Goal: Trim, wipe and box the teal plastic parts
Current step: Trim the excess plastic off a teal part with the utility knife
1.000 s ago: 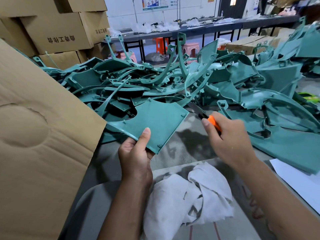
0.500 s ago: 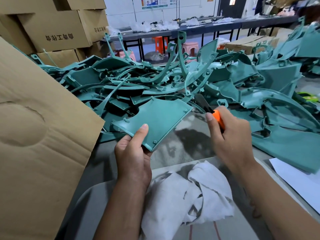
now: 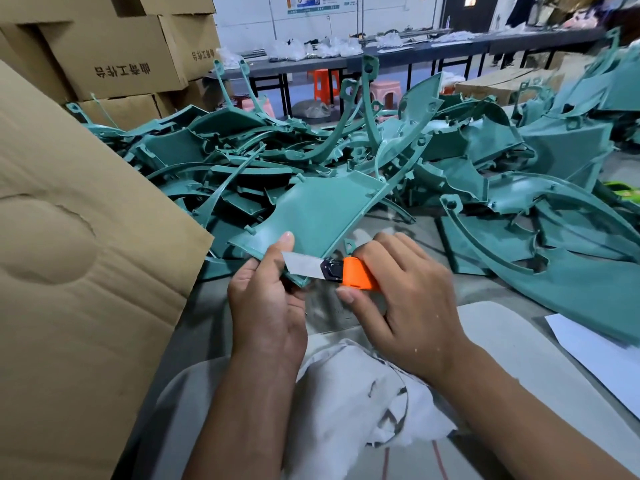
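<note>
Large heap of teal plastic parts (image 3: 398, 161) covers the table (image 3: 408, 230). Held teal panel (image 3: 322, 209), flat, matte, small pegs along its rim, pinched at near corner by left hand (image 3: 270, 303). Right hand (image 3: 408, 306) grips orange utility knife (image 3: 332, 270), blade laid on panel's near edge.

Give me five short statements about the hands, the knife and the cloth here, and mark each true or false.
1. The left hand grips the teal panel. True.
2. The right hand holds a pair of scissors. False: it holds an orange knife.
3. The blade lies at the panel's near edge. True.
4. The white cloth is draped over the panel. False: it lies below the hands.
5. The cardboard sheet is on the right. False: left.
</note>
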A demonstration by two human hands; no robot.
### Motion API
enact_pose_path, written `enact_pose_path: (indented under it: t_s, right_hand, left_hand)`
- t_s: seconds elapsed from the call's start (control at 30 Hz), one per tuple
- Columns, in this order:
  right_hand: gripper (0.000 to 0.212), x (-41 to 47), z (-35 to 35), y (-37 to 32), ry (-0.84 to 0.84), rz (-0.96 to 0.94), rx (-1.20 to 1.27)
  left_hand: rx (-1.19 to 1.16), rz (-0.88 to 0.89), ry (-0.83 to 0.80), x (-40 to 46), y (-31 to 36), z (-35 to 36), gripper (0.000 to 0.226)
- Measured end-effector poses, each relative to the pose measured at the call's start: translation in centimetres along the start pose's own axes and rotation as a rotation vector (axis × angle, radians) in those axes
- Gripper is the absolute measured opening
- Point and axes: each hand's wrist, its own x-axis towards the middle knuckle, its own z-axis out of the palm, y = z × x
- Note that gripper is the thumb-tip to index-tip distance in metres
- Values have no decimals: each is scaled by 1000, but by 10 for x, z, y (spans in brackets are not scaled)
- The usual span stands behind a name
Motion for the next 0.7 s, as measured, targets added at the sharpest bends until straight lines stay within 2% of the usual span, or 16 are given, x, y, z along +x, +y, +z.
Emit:
enact_pose_path:
  t_s: [0.23,0.4,0.47,0.6,0.7]
  right_hand:
    - [39,-1,0,4,11,7,-43]
    - [35,-2,-3,5,1,27,-27]
    - [40,-3,-6,9,-42,70,66]
    - [52,0,-12,28,-193,146,123]
    - [53,2,-11,41,-73,214,110]
  left_hand:
    - [5,4,10,2,-1,0,19]
    - [-3,18,0,4,-3,-2,12]
    - [-5,25,0,4,-5,-4,4]
    - [-16,19,1,8,-5,-7,9]
    - [-8,8,-1,8,-2,-7,8]
